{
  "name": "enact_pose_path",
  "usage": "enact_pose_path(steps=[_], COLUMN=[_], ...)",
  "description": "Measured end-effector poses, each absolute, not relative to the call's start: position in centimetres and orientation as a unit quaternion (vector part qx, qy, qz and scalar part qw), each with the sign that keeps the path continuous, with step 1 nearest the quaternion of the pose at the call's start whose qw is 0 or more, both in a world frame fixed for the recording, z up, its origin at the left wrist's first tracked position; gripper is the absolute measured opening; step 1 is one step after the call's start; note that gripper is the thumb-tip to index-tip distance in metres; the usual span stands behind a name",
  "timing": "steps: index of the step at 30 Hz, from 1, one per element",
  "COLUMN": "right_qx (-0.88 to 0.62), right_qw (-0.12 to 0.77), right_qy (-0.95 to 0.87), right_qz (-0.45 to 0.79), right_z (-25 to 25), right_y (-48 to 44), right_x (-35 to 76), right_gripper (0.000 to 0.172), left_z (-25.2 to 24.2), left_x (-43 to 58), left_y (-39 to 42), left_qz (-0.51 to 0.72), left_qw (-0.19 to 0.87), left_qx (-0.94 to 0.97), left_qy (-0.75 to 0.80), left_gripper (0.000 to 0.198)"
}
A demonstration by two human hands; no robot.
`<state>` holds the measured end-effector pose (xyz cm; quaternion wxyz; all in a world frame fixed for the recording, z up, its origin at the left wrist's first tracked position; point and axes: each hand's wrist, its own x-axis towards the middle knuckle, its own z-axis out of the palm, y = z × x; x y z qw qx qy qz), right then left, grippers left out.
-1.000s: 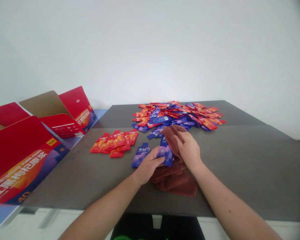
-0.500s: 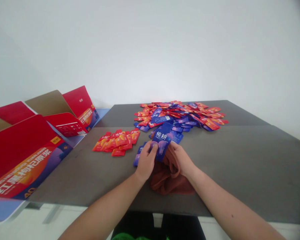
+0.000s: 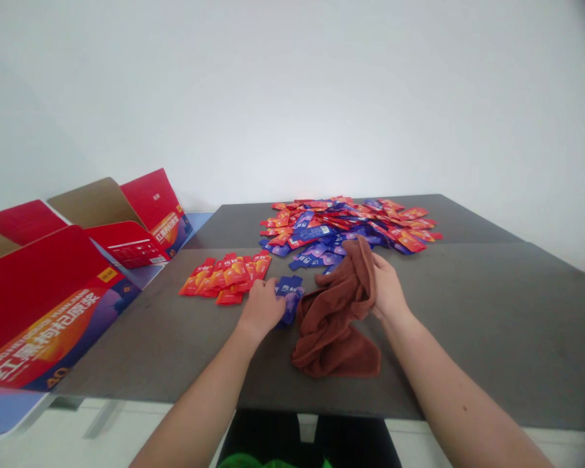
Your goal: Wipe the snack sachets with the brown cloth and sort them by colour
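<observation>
Brown towel [image 3: 334,325] lies crumpled on the dark grey bench [image 3: 468,325], just in front of us and a little right of centre. Its long axis runs away from us: the near end is bunched flat on the bench, and the far end is raised and points towards the back.

To our left, off the bench edge, stand opened red cartons [image 3: 39,305] with orange and blue print, their flaps up.

At the far middle of the bench spreads a loose heap of red and blue sachets [image 3: 351,224], lying every way. Nearer and to the left sits a tidy overlapping row of red sachets [image 3: 227,276], laid side by side with their long axes pointing away from us.

Our right hand [image 3: 387,289] is closed around the raised far end of the towel, with cloth gathered in the fingers.

Our left hand [image 3: 262,305] is palm down with the fingers loosely bent, their tips on a blue sachet [image 3: 290,294]. We cannot tell whether they pinch it or only rest there.

That sachet lies flat between the red row and the towel, just beside the cloth. Its long axis runs away from us and its printed end is farthest.
</observation>
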<state>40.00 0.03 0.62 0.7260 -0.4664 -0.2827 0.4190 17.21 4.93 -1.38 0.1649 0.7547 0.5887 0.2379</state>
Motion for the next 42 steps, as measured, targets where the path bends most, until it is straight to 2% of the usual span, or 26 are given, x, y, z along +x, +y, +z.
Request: enact_pose_path(steps=[3,7,9,15,21,23,26,28,30,35,42], right_qx=[-0.470,-0.465,-0.460,-0.466,-0.489,-0.496,-0.500,-0.498,-0.495,-0.497,-0.465], right_qw=[0.732,0.741,0.747,0.744,0.728,0.724,0.722,0.725,0.728,0.728,0.715], right_qy=[-0.278,-0.283,-0.280,-0.289,-0.305,-0.301,-0.293,-0.292,-0.292,-0.290,-0.254], right_qz=[0.408,0.392,0.388,0.381,0.371,0.373,0.379,0.376,0.374,0.373,0.456], right_z=[0.5,0.5,0.5,0.3,0.2,0.1,0.2,0.3,0.4,0.2,-0.7], right_y=[0.1,0.1,0.1,0.2,0.2,0.3,0.5,0.5,0.5,0.7,1.2], right_x=[40.1,40.0,39.9,39.9,39.6,39.6,39.6,39.5,39.5,39.6,39.7], right_gripper=[0.028,0.028,0.028,0.025,0.030,0.034,0.036,0.034,0.034,0.034,0.030], left_z=[-1.4,-2.2,-2.6,-0.9,-0.7,-1.6,-3.0,-3.5,-3.7,-2.6,1.7], left_x=[18.0,18.8,18.9,20.1,23.0,23.7,24.4,24.6,24.6,23.6,20.8], left_y=[3.8,2.5,2.1,3.1,10.8,13.4,15.7,16.1,16.0,15.2,11.6], left_qz=[0.190,0.055,0.027,0.125,0.119,0.101,0.087,0.091,0.098,0.103,0.205], left_qw=[0.109,0.120,0.113,0.003,0.032,0.040,0.046,0.042,0.034,-0.002,-0.068], left_qx=[0.803,0.845,0.847,0.852,0.853,0.850,0.852,0.860,0.870,0.891,0.891], left_qy=[0.555,0.519,0.519,0.508,0.507,0.515,0.514,0.501,0.482,0.443,0.399], left_gripper=[0.055,0.048,0.047,0.046,0.038,0.043,0.060,0.062,0.055,0.024,0.034])
